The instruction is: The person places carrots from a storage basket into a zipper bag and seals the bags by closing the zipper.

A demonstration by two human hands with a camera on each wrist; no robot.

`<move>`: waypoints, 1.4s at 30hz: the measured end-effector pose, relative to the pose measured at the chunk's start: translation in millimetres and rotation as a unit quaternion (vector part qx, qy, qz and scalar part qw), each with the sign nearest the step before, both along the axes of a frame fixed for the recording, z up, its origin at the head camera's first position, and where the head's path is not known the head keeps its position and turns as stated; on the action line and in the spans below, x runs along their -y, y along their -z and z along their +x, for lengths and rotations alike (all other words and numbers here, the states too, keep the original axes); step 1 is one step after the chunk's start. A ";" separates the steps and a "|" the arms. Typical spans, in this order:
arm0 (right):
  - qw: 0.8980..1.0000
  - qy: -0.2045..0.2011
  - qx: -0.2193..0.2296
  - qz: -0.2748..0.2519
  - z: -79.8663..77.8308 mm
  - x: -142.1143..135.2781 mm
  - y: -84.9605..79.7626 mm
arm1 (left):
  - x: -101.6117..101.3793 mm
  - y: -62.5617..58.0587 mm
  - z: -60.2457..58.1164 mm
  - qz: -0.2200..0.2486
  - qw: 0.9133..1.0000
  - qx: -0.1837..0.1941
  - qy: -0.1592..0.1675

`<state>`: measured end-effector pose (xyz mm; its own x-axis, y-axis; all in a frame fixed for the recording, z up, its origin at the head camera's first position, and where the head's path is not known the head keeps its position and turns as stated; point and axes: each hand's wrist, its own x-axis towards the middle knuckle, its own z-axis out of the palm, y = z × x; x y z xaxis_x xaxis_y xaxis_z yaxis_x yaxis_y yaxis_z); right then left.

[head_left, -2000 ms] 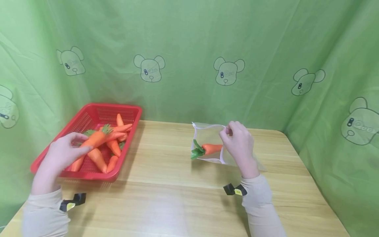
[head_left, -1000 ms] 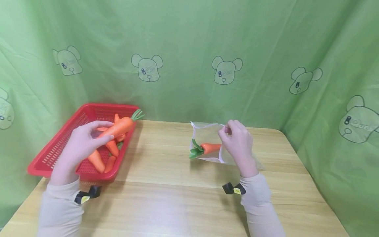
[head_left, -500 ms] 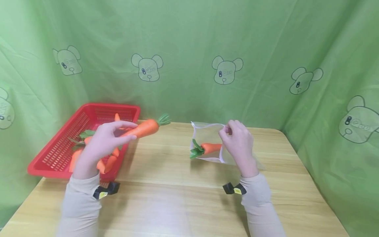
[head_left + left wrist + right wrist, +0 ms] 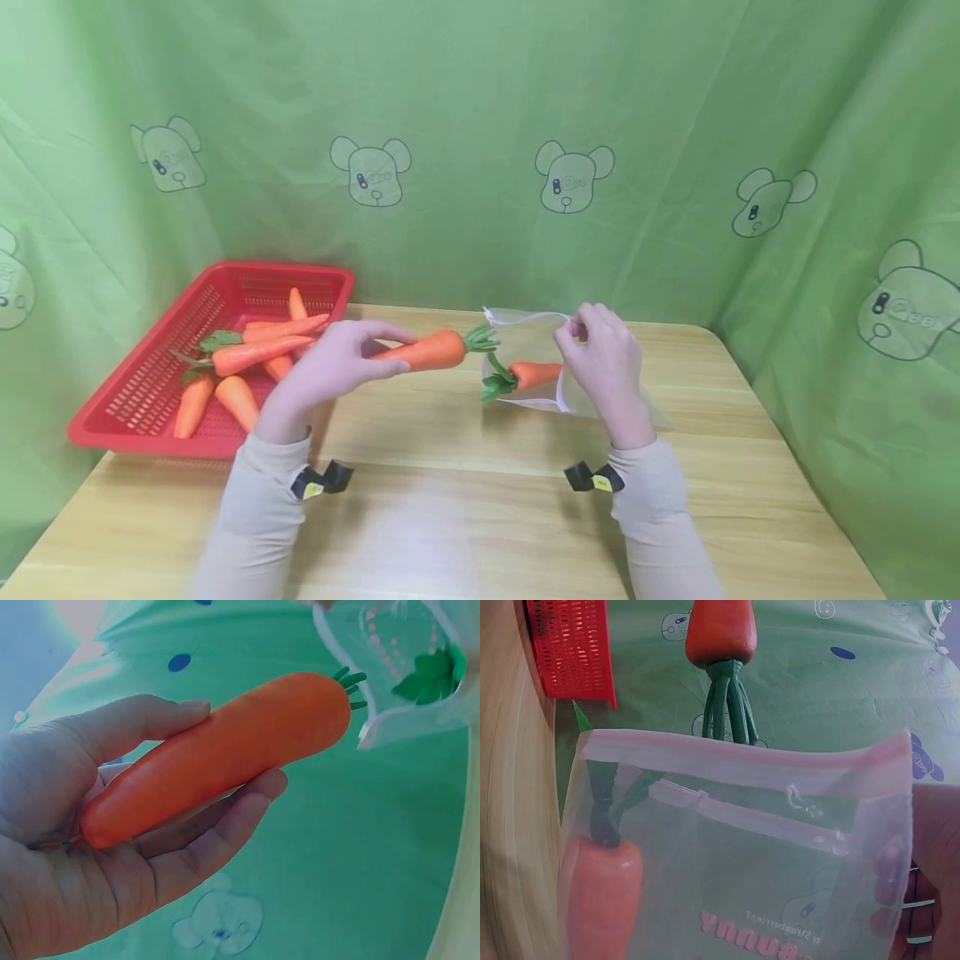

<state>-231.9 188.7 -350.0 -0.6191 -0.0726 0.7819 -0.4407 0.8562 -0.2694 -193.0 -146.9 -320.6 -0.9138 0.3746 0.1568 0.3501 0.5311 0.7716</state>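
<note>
My left hand grips a toy carrot by its narrow end, between the thumb and fingers. The carrot's cut green stems point right, at the mouth of a clear zip bag with pink lettering. At the upper rim of this bag, my right hand pinches the edge, and the mouth gapes toward the left. Another carrot lies inside, its green leaves sticking out of the opening. In the right wrist view the held carrot's stems overlap the bag's top edge from behind.
A red plastic basket stands at the left of the wooden table, with several loose carrots in it. A green curtain with printed bear heads hangs close around the table's back and sides.
My left hand has lifted the carrot from the basket and carried it right, up to the bag's mouth. My right hand and the bag have stayed in place.
</note>
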 end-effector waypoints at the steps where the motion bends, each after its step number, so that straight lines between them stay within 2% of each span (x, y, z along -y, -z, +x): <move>1: 1.000 0.000 0.000 0.000 -0.1 -0.1 0.0 | -4.5 0.7 -1.3 -0.005 1.000 -0.002 0.005; 7: 1.000 -0.001 0.000 0.000 0.2 0.0 -1.1 | -29.7 7.6 -9.9 -0.022 0.998 -0.005 0.054; 10: 1.000 0.000 0.000 0.000 0.2 -0.1 -1.1 | -39.3 13.5 -14.2 -0.037 0.997 -0.006 0.068; 15: 1.000 -0.004 0.004 0.002 1.3 1.1 -2.2 | -49.8 19.6 -18.1 -0.059 0.996 -0.006 0.066; 25: 1.000 -0.018 -0.004 0.004 4.0 3.3 -3.8 | -70.1 27.3 -29.5 -0.054 0.996 0.004 0.076; 29: 1.000 -0.023 -0.004 0.002 4.7 3.6 -4.0 | -78.8 32.4 -34.4 -0.043 0.996 0.015 0.076; 38: 0.999 -0.029 -0.014 0.001 4.4 4.8 -4.1 | -97.0 37.2 -37.7 0.001 0.996 0.040 0.084; 42: 0.999 -0.031 -0.019 0.001 4.3 5.2 -4.0 | -103.7 40.2 -38.6 -0.007 0.995 0.028 0.100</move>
